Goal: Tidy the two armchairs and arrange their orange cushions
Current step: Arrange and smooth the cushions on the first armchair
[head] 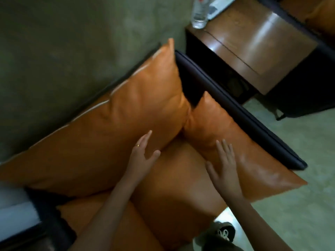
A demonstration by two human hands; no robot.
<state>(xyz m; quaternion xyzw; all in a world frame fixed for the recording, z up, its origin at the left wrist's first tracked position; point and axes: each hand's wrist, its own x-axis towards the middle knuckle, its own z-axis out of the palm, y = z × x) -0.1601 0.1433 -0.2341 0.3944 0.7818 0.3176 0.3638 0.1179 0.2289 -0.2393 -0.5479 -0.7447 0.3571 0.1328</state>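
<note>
A large orange back cushion (112,127) leans against the grey-green wall in the near armchair. A smaller orange side cushion (241,147) stands along the chair's dark arm (241,113). The orange seat cushion (181,187) lies below them. My left hand (143,154) is flat with fingers apart, against the lower edge of the back cushion. My right hand (224,165) is spread flat on the side cushion. Another orange cushion (108,220) shows at the lower left. Part of the second armchair with an orange cushion (320,15) shows at the top right.
A brown wooden side table (253,48) stands between the chairs, with a clear plastic bottle (200,11) and a white object on it. Pale floor (299,196) lies to the right. A dark shoe (224,232) is at the bottom. Something white sits at the left edge.
</note>
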